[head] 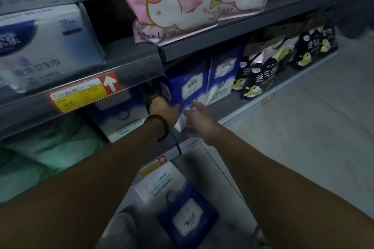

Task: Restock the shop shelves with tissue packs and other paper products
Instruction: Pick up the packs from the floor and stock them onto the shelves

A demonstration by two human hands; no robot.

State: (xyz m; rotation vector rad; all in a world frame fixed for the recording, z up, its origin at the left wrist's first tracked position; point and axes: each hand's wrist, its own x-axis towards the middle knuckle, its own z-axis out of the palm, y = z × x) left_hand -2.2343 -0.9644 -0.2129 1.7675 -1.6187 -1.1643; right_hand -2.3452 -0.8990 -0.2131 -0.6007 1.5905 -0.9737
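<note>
On the low shelf (pixel 224 110) of the right-hand bay, under the board that carries the pink packs (pixel 178 0), we find the step in hand: seating a blue tissue pack (pixel 188 85) at the left end of its row. It stands upright at the shelf front, just beside a second blue pack (pixel 222 77), with its near bottom corner jutting past the edge.

The left hand (pixel 162 109) grips the pack's lower left corner, fingers wrapped behind it. The right hand (pixel 200 119) is wide, fingers spread at the pack's lower front; we cannot tell whether they touch it.

We judge the next move to be a push inward and rightward, so the pack squares up against its neighbour. It probably calls for both hands low on the pack, since the soft wrap would buckle if pressed high.

We count four blue packs: these two, a third (pixel 121 117) in the left bay and a spare (pixel 186 214) lying on the floor (pixel 303 137) below. The pink packs number at least four. The black-and-yellow packs (pixel 261 79) are too crowded to count. There are three price labels (pixel 81 93) and one dark bracelet (pixel 162 125), on the left wrist.
</note>
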